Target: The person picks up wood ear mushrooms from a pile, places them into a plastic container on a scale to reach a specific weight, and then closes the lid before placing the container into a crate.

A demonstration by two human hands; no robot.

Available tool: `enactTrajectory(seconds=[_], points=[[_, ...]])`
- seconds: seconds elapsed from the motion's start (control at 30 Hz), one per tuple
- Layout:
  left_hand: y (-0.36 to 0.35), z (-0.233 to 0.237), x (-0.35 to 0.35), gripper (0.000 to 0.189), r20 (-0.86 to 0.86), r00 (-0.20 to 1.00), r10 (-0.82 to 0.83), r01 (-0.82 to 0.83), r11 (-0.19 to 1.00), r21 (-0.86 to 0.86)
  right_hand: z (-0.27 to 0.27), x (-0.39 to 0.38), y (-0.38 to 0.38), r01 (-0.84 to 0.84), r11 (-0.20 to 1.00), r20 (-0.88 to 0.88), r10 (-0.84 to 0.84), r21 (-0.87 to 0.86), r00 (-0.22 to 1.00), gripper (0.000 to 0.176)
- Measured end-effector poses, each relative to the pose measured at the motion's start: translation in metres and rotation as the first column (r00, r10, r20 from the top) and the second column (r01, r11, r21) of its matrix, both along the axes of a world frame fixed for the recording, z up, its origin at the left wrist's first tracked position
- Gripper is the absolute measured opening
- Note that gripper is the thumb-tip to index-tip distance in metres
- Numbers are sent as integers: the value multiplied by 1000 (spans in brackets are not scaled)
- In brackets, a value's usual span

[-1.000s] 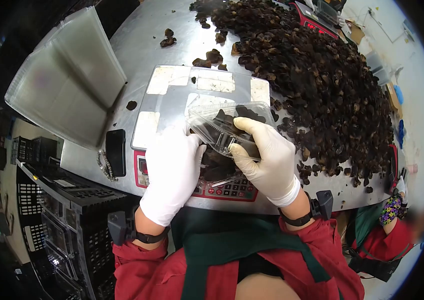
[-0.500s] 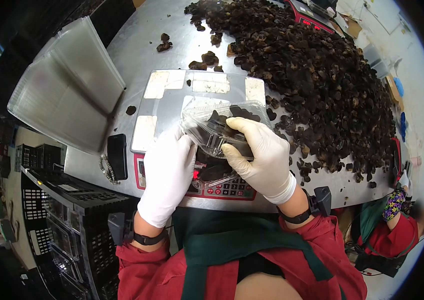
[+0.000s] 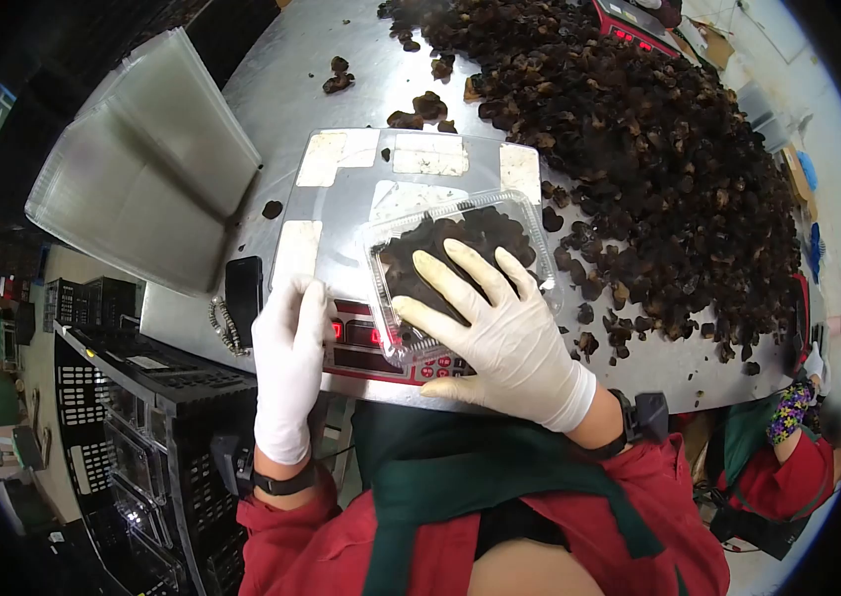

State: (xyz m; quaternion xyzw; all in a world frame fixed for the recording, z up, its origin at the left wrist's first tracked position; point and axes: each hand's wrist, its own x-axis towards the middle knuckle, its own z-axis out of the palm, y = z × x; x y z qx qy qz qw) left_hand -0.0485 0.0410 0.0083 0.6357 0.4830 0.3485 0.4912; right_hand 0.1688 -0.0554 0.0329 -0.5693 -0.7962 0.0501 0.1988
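A clear plastic clamshell box [image 3: 390, 343] filled with dark, curled wood-ear fungus [image 3: 495, 230] rests tilted on the front of a digital scale [image 3: 341, 204]. My right hand [image 3: 505, 338], in a white glove, lies flat over the box with its fingers spread. Its thumb is near the scale's keypad [image 3: 437, 366]. To the left of the box and apart from it is my gloved left hand [image 3: 291, 343]. Its fingers are curled together beside the scale's red display, and nothing shows in them.
A big heap of wood-ear fungus [image 3: 649, 189] covers the table's right side. Stacked clear plastic boxes [image 3: 133, 169] stand at the left, near a black phone [image 3: 244, 290] and a beaded string [image 3: 223, 323]. Black crates [image 3: 172, 427] stand lower left. Another person's sleeve [image 3: 798, 477] shows at right.
My left hand has let go of the box and moved left. My right hand has gone from gripping the bent plastic to lying spread on top. The box now looks flat and closed.
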Motion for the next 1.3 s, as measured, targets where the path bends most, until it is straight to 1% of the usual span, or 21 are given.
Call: enactTrajectory(seconds=[0.03, 0.07, 0.1, 0.17, 0.2, 0.23, 0.27, 0.3, 0.33, 0.4, 0.57, 0.9, 0.97, 1.03, 1.07, 1.1, 1.13, 1.17, 1.23, 1.27, 1.3], points=[[-7, 6, -1, 16, -7, 1000, 6, -7, 1000, -1, -1, -1, -2, 5, 1000, 8, -5, -10, 1000, 77], [-16, 14, -1, 23, 42, 997, -65, 71, 986, -154, 0, 1, -2, 0, 1000, 5, 0, -27, 1000, 76], [-24, 19, 1, 36, 102, 987, -125, 150, 943, -297, 2, 4, -1, -8, 999, 3, 9, -43, 1000, 75], [-38, 18, 6, 72, 160, 965, -206, 254, 880, -401, 8, 16, 2, -35, 997, -206, 48, 67, 977, 57], [-43, 17, 10, 76, 203, 965, -169, 241, 876, -418, 6, 25, 1, 73, 976, -219, -27, 205, 975, 51], [-47, 16, 15, 80, 246, 961, -127, 227, 872, -434, 2, 34, -5, 261, 914, -186, -211, 310, 960, 47], [-49, 11, 17, 81, 280, 954, -104, 221, 876, -428, -2, 41, -9, 425, 867, -277, -355, 261, 893, 42], [-51, 6, 18, 82, 316, 945, -83, 218, 881, -420, -11, 51, -12, 517, 829, -256, -463, 213, 848, 33], [-53, 2, 20, 80, 353, 933, -69, 225, 878, -423, -24, 66, -19, 483, 873, -321, -438, 74, 840, 28], [-53, 1, 25, 77, 371, 925, -86, 260, 855, -449, -27, 66, -31, 350, 804, -622, -595, -481, 509, 40], [-52, -2, 29, 69, 400, 909, -120, 271, 898, -346, -46, 60, -38, 271, 857, -816, -506, -438, 280, 45], [-102, 42, -22, 71, 365, 929, -56, 147, 963, -228, -32, 23, -47, 97, 952, -921, -306, -291, 243, 61], [-117, 58, -45, 74, 253, 965, -68, 94, 991, -92, -23, 24, -40, -31, 948, -914, -297, -317, 275, 61], [-124, 90, -82, 74, 121, 984, -133, 128, 991, 44, -12, 6, -27, -167, 949, -962, -250, -266, 113, 59], [-115, 108, -113, 75, -130, 977, -170, 200, 942, 271, -4, -5, -21, -196, 949, -969, -246, -248, 34, 55], [-111, 121, -138, 77, -175, 983, -55, 113, 934, 338, 2, -14, -16, -196, 949, -969, -243, -245, 36, 55], [-110, 137, -147, 78, 46, 996, 74, -82, 977, 195, 8, -22, -12, -273, 929, -968, -228, -248, 105, 53], [-102, 147, -161, 81, 155, 987, 39, -59, 990, 126, 15, -31, -9, -350, 901, -963, -207, -258, 174, 52], [-94, 152, -186, 91, 265, 959, -105, 144, 981, -129, 33, -62, -3, -497, 834, -961, -130, -239, 244, 51], [-96, 156, -191, 101, 85, 972, -220, 234, 946, -223, 40, -75, 0, -558, 790, -956, -117, -254, 271, 50], [-100, 155, -196, 102, -100, 956, -275, 239, 930, -281, 45, -88, 1, -596, 771, -969, -113, -225, 220, 48]])
